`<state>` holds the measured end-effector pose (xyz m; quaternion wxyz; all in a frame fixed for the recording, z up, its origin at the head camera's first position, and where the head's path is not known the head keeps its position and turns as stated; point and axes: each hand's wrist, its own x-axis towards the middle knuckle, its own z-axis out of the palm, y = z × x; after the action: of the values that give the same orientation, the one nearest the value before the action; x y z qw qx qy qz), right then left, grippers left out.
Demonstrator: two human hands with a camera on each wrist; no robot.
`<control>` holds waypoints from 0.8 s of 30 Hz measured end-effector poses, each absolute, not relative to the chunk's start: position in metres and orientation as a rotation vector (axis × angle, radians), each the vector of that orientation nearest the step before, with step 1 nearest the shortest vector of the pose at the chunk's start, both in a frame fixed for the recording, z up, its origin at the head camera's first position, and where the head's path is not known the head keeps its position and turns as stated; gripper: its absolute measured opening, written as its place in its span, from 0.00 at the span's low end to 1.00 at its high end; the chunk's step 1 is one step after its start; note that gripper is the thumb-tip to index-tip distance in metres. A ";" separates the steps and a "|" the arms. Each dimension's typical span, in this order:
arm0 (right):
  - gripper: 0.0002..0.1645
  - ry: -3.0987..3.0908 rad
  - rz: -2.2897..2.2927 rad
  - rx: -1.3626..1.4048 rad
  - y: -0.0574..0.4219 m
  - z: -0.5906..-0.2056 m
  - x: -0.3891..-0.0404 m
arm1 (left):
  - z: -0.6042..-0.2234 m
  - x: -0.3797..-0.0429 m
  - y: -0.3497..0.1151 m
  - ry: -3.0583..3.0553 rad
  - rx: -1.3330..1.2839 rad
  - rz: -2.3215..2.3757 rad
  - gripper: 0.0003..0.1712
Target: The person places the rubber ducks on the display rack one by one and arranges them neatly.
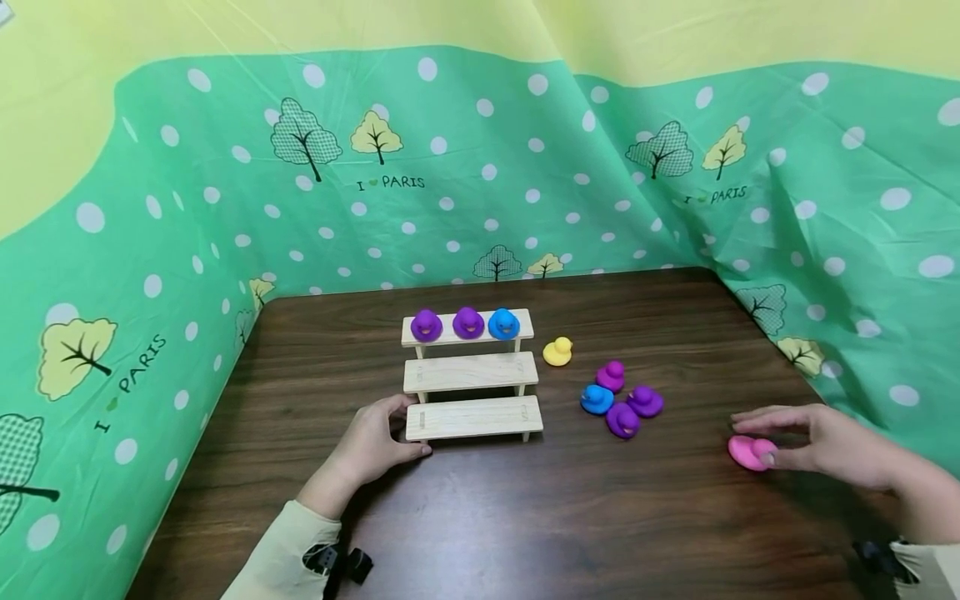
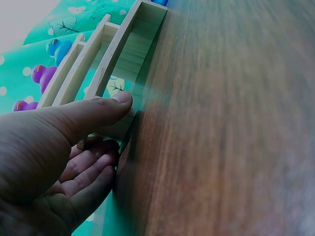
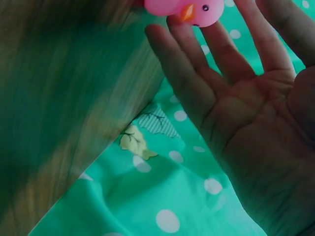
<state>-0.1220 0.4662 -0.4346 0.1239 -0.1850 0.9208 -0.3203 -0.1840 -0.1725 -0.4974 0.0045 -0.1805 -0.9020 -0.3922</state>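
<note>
A light wooden display stand (image 1: 472,417) with three steps stands mid-table. My left hand (image 1: 373,440) holds the left end of its lowest step. In the left wrist view, the thumb (image 2: 110,103) lies along the front and the fingers curl behind the end. On the top step sit two purple rubber ducks (image 1: 468,323) and a blue rubber duck (image 1: 503,325). Far to the right, my right hand (image 1: 847,446) is around a pink rubber duck (image 1: 745,452) on the table, its thumb overlapping the duck's head. The right wrist view shows those fingers spread, with the pink duck (image 3: 184,9) by the fingertips.
Right of the stand are a yellow duck (image 1: 557,352) and a loose cluster of a blue duck (image 1: 597,399) and several purple ones (image 1: 623,420). The dark wooden table (image 1: 570,517) is bordered by a green and yellow patterned cloth (image 1: 480,167) at back and sides.
</note>
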 end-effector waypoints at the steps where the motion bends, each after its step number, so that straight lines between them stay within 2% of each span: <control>1: 0.22 2.660 -0.946 -0.550 0.468 -0.436 -0.122 | -0.497 -0.184 -0.172 -2.825 -0.565 -1.228 0.32; 10: 0.18 2.676 -0.984 -0.597 0.469 -0.448 -0.121 | -0.497 -0.183 -0.172 -2.831 -0.564 -1.221 0.31; 18: 0.15 2.826 -0.908 -0.425 0.458 -0.455 -0.120 | -0.498 -0.183 -0.173 -2.826 -0.562 -1.236 0.31; 24: 0.20 2.861 -0.853 -0.305 0.457 -0.456 -0.118 | -0.498 -0.184 -0.173 -2.822 -0.572 -1.221 0.31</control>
<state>-0.1181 0.4568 -0.4563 0.0701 -0.1013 0.9510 -0.2835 -0.1842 -0.1729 -0.4977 0.0069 -0.1829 -0.9023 -0.3904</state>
